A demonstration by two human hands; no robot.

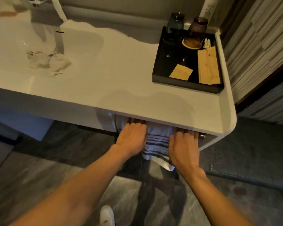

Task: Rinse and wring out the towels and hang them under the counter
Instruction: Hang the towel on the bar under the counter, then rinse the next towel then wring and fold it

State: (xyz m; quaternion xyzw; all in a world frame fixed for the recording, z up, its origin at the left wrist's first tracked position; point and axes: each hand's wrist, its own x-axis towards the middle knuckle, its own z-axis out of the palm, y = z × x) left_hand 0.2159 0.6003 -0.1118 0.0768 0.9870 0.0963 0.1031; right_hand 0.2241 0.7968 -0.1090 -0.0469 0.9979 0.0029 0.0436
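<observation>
Towel [157,141] hangs under the counter [121,88], between both hands; left hand [131,136] and right hand [183,148] lie flat, fingers extended, pressing its edges

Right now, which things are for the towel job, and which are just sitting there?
For the job:
- striped towel hanging under the counter
- left hand and right hand, both flat on the towel
- crumpled white cloths in the sink, probably waiting

Just sitting there:
- black tray
- two tumblers
- paper packets
</observation>
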